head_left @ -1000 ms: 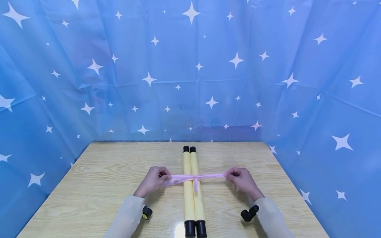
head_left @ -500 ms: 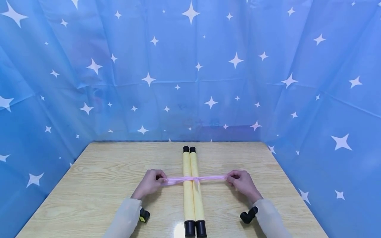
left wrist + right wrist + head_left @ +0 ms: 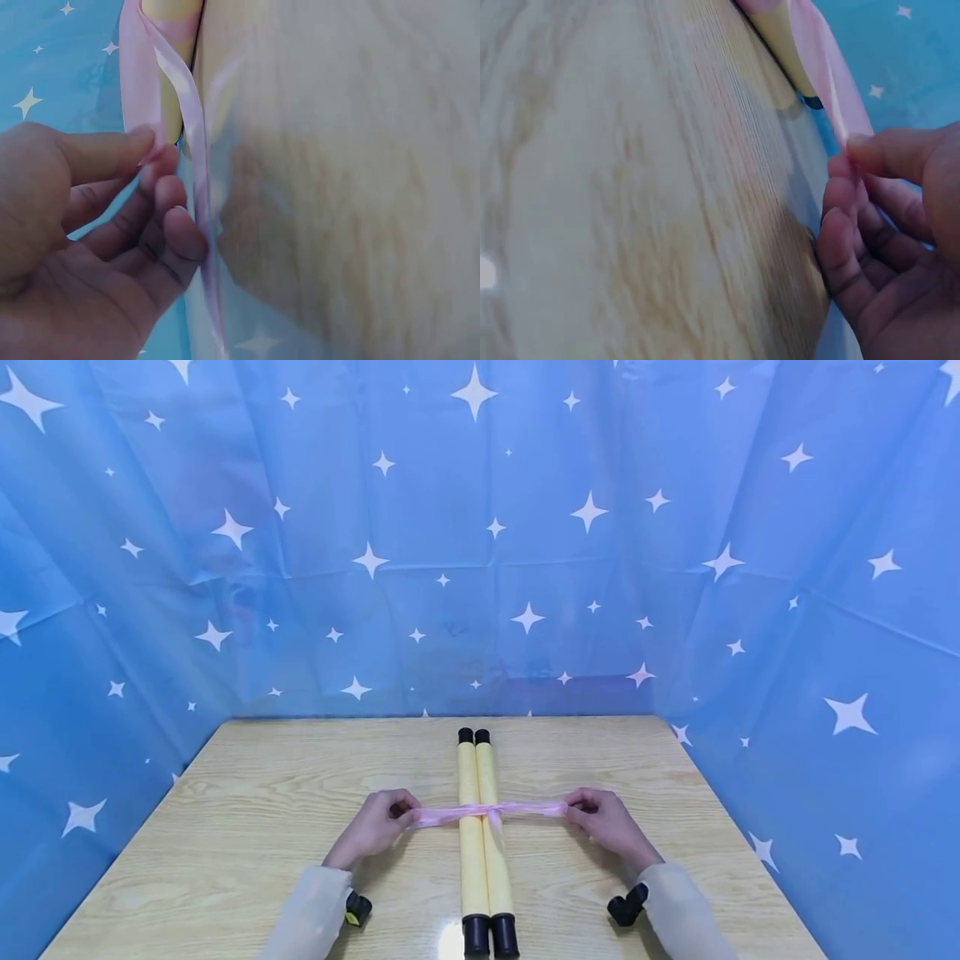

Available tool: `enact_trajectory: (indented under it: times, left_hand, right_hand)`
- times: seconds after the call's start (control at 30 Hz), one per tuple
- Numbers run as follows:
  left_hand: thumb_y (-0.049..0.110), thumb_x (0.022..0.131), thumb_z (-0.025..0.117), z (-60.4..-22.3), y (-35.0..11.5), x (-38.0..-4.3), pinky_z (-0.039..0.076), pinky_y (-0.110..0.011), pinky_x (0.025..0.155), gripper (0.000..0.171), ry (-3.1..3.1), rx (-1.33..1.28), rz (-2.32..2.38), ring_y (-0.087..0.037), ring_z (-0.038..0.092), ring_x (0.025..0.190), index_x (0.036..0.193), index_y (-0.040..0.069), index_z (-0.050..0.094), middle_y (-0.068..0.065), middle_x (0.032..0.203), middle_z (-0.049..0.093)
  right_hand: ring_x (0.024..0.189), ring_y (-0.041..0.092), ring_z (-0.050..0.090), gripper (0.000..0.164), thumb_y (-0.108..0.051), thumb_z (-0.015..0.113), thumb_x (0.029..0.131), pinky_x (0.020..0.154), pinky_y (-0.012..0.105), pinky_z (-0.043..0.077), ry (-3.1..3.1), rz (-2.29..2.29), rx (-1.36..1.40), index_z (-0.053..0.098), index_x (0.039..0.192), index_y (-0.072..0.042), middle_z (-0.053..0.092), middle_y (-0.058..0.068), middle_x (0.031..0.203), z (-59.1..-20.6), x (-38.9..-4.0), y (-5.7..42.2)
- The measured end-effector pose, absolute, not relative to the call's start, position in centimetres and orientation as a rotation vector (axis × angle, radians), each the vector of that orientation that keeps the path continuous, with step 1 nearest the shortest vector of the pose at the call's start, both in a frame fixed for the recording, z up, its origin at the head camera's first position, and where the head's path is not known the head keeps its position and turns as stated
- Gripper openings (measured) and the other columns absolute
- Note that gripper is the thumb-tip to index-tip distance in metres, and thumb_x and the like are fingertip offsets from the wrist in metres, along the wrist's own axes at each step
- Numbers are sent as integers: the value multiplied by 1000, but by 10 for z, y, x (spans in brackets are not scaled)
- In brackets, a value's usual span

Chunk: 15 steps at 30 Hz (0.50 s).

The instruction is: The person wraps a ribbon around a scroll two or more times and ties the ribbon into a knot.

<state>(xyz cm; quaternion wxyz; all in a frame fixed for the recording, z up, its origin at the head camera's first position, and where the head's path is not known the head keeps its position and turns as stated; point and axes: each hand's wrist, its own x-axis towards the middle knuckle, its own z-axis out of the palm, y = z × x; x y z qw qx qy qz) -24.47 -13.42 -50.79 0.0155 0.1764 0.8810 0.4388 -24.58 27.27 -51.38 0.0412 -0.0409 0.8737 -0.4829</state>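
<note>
Two pale yellow rolls with black end caps, probably scrolls [image 3: 472, 860], lie side by side on the table, pointing away from me. A pink ribbon [image 3: 450, 815] crosses them near the middle, with a knot or crossing on top and a short tail by it. My left hand [image 3: 378, 827] pinches the ribbon's left part between thumb and fingertips. In the left wrist view, another loose strand of ribbon [image 3: 196, 142] hangs past the fingers. The right hand [image 3: 609, 825] pinches the ribbon's right part, also seen as a pink band [image 3: 829, 71] in the right wrist view. Both sides look stretched out sideways.
The wooden table [image 3: 247, 827] carries the rolls. A blue curtain [image 3: 480, 610] with white stars stands behind it and along both sides. Black wrist cameras hang at the left sleeve [image 3: 307, 910] and the right sleeve [image 3: 682, 910].
My left hand has shifted slightly left and toward me, and the right hand has come slightly nearer too. The ribbon stays in both hands; its middle tail looks less prominent than a second ago.
</note>
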Motion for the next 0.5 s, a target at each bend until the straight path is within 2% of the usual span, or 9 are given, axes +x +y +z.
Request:
enact_trajectory:
  times: [0.23, 0.37, 0.5]
  left_hand:
    - [8, 97, 69, -500, -137, -242, 50, -24, 65, 14, 2767, 422, 1351, -14, 59, 80, 110, 8, 72, -4, 92, 68]
    - [13, 100, 67, -494, -145, -242, 50, -25, 67, 17, 2773, 369, 1342, -14, 60, 84, 114, 7, 72, -3, 95, 69]
    - [25, 103, 63, -488, -155, -241, 55, -34, 81, 28, 2814, 322, 1322, -18, 64, 97, 124, 7, 69, -5, 107, 71]
  right_hand:
    - [70, 18, 59, 21, -16, 64, 101, 57, 28, 51, 2652, -1504, -47, 68, 120, -6, 67, 8, 85, -510, -245, 272]
    - [73, 19, 60, 29, -21, 63, 102, 58, 29, 52, 2674, -1473, -55, 66, 127, -6, 68, 9, 91, -507, -243, 275]
    - [92, 20, 66, 40, -33, 66, 101, 71, 31, 56, 2793, -1333, -155, 63, 133, -10, 70, 9, 111, -499, -242, 277]
